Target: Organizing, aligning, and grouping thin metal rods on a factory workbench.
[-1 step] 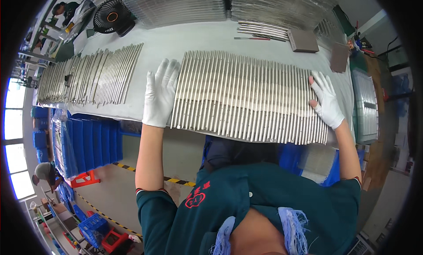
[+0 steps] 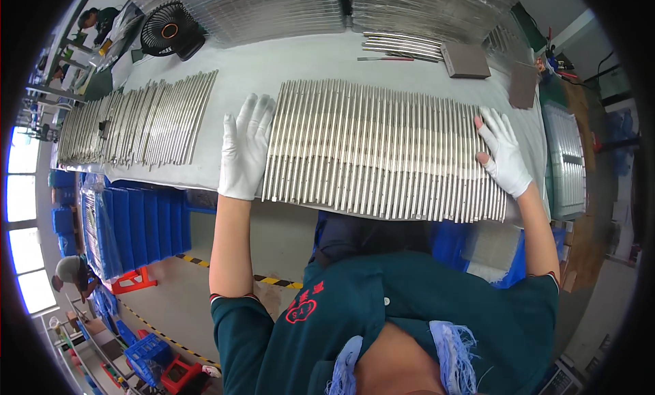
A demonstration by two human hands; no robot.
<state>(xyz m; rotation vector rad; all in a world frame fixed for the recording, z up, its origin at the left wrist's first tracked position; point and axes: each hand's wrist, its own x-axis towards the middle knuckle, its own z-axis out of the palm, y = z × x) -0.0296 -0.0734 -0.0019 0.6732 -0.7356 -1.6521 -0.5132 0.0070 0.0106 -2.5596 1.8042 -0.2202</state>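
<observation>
A wide row of slim silvery metal rods (image 2: 375, 149) lies side by side on the pale covered table, their near ends at the table's front edge. Along the row's left side rests my left hand (image 2: 244, 152) in a white glove, fingers stretched out and its inner edge against the outermost rod. My right hand (image 2: 503, 152), gloved too but with bare thumb and one bare fingertip, lies at the row's right end with its fingers extended over or beside the last rods. Neither hand is closed around a rod.
Left on the table is another row of rods (image 2: 140, 122). A black fan (image 2: 168, 32), stacked clear plastic trays (image 2: 273, 12), several loose rods (image 2: 402, 43) and a grey-brown block (image 2: 466, 60) sit farther back. Blue crates (image 2: 147, 217) stand below left. Other people are at far left.
The whole view has shifted very slightly. Both hands keep their places at the two ends of the rod row.
</observation>
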